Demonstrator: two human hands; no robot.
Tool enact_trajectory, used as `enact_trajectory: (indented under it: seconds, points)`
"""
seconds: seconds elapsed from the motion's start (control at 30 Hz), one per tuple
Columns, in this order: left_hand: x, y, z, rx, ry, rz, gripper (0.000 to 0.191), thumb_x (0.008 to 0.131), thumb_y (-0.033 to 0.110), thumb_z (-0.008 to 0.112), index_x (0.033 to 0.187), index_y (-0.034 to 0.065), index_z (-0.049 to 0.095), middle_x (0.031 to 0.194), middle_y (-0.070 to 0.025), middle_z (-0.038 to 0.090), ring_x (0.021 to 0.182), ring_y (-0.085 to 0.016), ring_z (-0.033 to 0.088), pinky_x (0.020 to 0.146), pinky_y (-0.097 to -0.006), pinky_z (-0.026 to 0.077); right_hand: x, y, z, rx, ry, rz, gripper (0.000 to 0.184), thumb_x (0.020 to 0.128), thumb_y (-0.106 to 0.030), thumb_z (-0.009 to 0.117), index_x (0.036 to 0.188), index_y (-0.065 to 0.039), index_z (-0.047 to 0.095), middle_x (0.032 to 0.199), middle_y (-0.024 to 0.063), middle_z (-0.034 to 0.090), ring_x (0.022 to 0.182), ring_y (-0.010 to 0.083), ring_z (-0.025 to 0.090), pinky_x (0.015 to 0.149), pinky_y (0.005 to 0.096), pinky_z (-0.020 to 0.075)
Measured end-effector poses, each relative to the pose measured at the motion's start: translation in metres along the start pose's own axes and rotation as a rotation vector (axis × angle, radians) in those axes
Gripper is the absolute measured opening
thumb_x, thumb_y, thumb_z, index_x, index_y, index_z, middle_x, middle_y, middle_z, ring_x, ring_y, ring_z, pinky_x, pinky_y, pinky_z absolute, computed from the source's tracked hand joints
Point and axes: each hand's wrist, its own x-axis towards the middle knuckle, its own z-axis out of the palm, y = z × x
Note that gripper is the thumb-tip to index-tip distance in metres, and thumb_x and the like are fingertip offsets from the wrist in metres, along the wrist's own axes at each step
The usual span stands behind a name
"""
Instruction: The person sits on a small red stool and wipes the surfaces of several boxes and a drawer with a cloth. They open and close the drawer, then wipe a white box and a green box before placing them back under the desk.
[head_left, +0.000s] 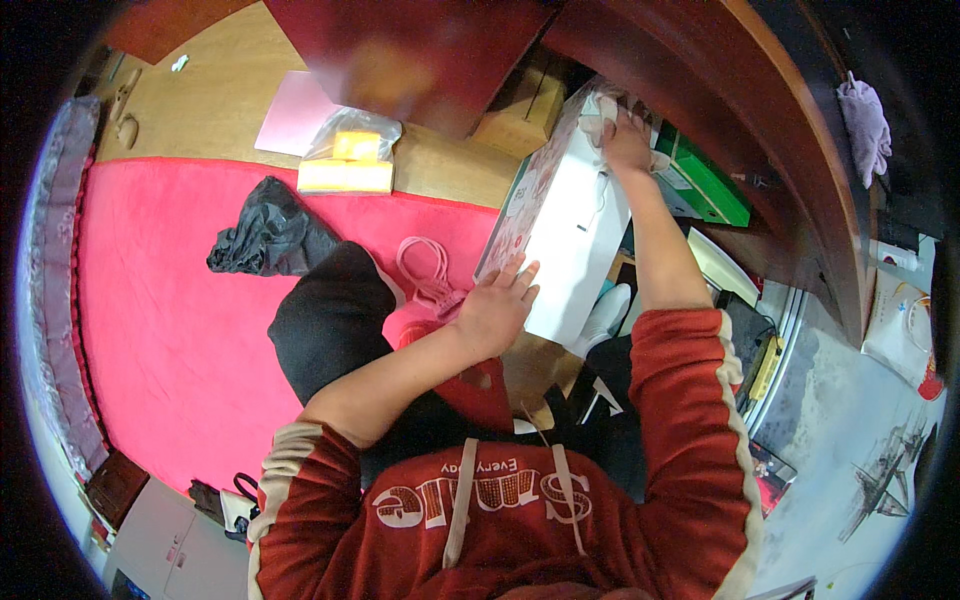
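Note:
A long white box with a printed, patterned side slants away before me. My left hand lies on its near left edge, fingers spread and holding nothing. At the far end of the box, my right hand has a bunched pale cloth under its fingers, against the white surface. Part of the cloth shows on the right side of that hand too. A pink drawstring bag with looped cords lies just beyond my left wrist, partly hidden by my arm.
A black plastic bag lies on the pink bedcover at left. Yellow boxes in clear plastic sit farther off. A cardboard box and a green file box flank the white box. A dark wooden panel curves along the right.

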Motion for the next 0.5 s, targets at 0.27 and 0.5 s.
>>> enact_trajectory:
  seconds: [0.27, 0.5]
  points:
    - [-0.001, -0.017, -0.013, -0.119, 0.051, 0.092, 0.052, 0.085, 0.018, 0.067, 0.133, 0.0024, 0.058, 0.15, -0.0191, 0.045, 0.141, -0.035, 0.04, 0.109, -0.0409, 0.044, -0.121, -0.053, 0.005, 0.083, 0.118, -0.145, 0.061, 0.097, -0.021, 0.053, 0.154, -0.007, 0.033, 0.159, 0.0248, 0.028, 0.144, 0.0472, 0.028, 0.119, 0.0495, 0.027]
    - [-0.005, -0.052, -0.045, -0.635, 0.525, -0.272, 0.033, 0.089, 0.016, 0.058, 0.116, 0.0014, 0.068, 0.117, -0.022, 0.068, 0.107, -0.038, 0.066, 0.094, -0.0416, 0.052, -0.274, -0.102, -0.006, 0.254, 0.007, -0.293, 0.064, 0.087, -0.005, 0.061, 0.149, -0.006, 0.043, 0.16, 0.0223, 0.027, 0.147, 0.0456, 0.025, 0.119, 0.0505, 0.0257]
